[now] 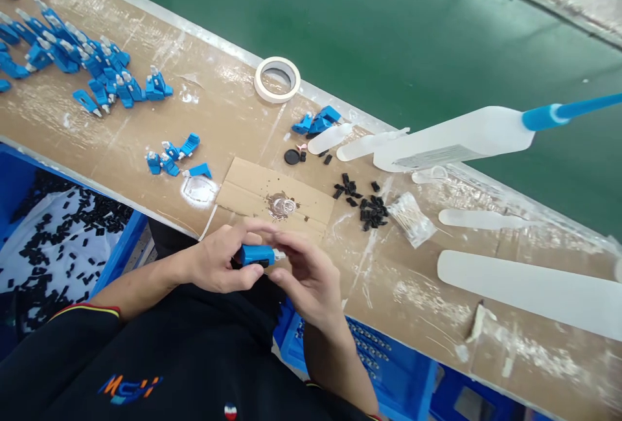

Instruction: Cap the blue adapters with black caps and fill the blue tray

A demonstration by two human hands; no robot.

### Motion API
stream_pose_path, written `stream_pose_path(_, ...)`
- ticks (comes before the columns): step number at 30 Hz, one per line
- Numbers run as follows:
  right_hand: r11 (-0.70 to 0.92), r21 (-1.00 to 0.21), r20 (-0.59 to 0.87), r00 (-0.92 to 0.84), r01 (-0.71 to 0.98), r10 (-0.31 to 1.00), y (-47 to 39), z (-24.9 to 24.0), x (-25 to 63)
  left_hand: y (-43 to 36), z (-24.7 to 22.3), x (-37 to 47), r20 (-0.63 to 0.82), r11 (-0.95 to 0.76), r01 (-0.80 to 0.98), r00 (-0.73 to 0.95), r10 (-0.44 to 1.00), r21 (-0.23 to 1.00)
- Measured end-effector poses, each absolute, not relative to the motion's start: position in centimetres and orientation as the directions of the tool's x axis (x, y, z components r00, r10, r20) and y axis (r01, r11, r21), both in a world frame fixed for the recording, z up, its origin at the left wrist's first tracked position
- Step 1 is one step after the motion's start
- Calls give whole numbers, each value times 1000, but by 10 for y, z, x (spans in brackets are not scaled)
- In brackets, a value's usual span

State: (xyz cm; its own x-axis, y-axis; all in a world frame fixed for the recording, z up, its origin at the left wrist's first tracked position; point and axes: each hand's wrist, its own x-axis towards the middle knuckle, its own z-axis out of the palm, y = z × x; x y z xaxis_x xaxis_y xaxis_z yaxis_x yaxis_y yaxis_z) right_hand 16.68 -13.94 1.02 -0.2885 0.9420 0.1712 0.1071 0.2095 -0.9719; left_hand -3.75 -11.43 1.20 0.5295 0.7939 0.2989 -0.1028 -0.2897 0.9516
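Note:
My left hand (218,259) is closed round a small blue plastic part (257,254) with a dark slot and a whitish tip, gripping it between thumb and fingers. Close by on the tip's side, my right hand (311,272) curves with thumb and fingers apart; whether a fingertip touches the part I cannot tell. Just beyond both hands lies a cardboard piece (243,181) with a wet, shiny patch. Small black pieces (373,212) are heaped to its right. Several similar blue parts (170,159) lie to its left.
Many blue parts (97,61) cover the bench's far left. A tape roll (260,87), white bottles (457,139) and a bag of swabs (413,219) stand or lie around. Below the near edge are a blue bin (129,243) of black pieces and a blue crate (408,382).

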Motion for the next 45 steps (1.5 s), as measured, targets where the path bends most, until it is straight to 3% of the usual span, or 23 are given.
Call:
stream_pose_path(5, -42, -990, -6, -258, -136, 966, -149, 0, 157, -112, 8, -34, 521, -604, 6, 500, 692, 797)
stream_pose_path(7, -75, -975, -22, -246, -211, 969, -150, -3, 154, -112, 5, -35, 515, -604, 2, 520, 681, 797)
stream_pose_path(11, -94, -966, -32, -247, -243, 969, -154, -10, 150, -116, -1, -39, 378, -449, -3, 546, 748, 893)
stream_pose_path(14, -249, -914, -131, -347, -322, 929, -158, -15, 150, -115, 0, -43, 357, -457, 28, 582, 731, 889)
stream_pose_path(19, -525, -683, -250, -514, -507, 821, -171, -25, 162, -106, 11, -35, 425, -679, 4, 777, 464, 734)
stream_pose_path(22, -569, -650, -296, -523, -504, 800, -186, -34, 174, -104, 14, -14, 407, -831, -47, 886, 221, 554)
stream_pose_path(25, -533, -681, -359, -405, -502, 841, -207, -37, 194, -111, 9, 17, 387, -888, -107, 918, 84, 447)
stream_pose_path(28, -463, -778, -424, -187, -425, 886, -240, -32, 237, -118, 0, 44, 359, -892, -79, 928, 97, 446)
stream_pose_path(30, -417, -885, -445, 111, -208, 889, -275, -26, 283, -119, -7, 53, 366, -863, -28, 912, 184, 505)
stream_pose_path(31, -418, -908, -403, 323, -23, 857, -295, -24, 310, -118, -11, 54, 387, -833, -5, 887, 252, 553)
stream_pose_path(32, -478, -854, -302, 554, 205, 776, -316, -22, 338, -115, -14, 54, 407, -795, 15, 853, 327, 606)
stream_pose_path(33, -620, -702, -194, 743, 351, 640, -336, -22, 365, -111, -18, 53, 414, -753, 35, 818, 399, 657)
stream_pose_path(35, -891, -324, -134, 917, 318, 376, -368, -28, 414, -101, -21, 47, 402, -698, 79, 770, 496, 711)
stream_pose_path(38, -961, 97, -266, 938, 258, 224, -386, -50, 461, -86, -16, 41, 405, -759, 134, 780, 477, 637)
stream_pose_path(40, -932, 216, -336, 918, 291, 209, -380, -70, 476, -79, -7, 38, 422, -829, 139, 809, 410, 541)
stream_pose_path(42, -919, 233, -371, 903, 318, 219, -368, -90, 486, -78, 2, 34, 422, -864, 130, 831, 363, 487)
stream_pose_path(45, -917, 225, -401, 889, 329, 221, -352, -115, 497, -81, 9, 26, 398, -838, 146, 828, 394, 526)
